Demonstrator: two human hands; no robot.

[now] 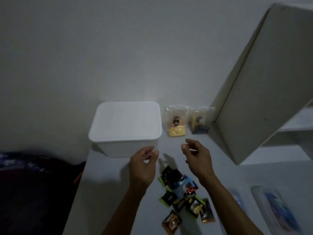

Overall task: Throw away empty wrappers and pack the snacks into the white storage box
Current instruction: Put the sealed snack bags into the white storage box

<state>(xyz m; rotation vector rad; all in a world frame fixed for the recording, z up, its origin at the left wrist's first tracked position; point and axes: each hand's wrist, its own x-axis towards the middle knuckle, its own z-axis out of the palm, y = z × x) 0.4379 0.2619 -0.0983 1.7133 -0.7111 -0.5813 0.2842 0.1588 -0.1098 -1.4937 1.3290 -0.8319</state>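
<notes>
Your left hand (pixel 144 164) and right hand (pixel 197 156) hover loosely curled and empty; the lidded white storage box (pixel 126 127) sits at the counter's (pixel 108 180) far-left corner, nearer your left, snack packets (pixel 184 195) beneath your wrists.

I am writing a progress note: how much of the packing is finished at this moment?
Nothing looks done yet. The white storage box has its lid on. The left hand and right hand hover above the table, fingers loosely curled, holding nothing. Left to do: sort the pile of small snack packets and the two clear bags beside the box, then pack them.
</notes>
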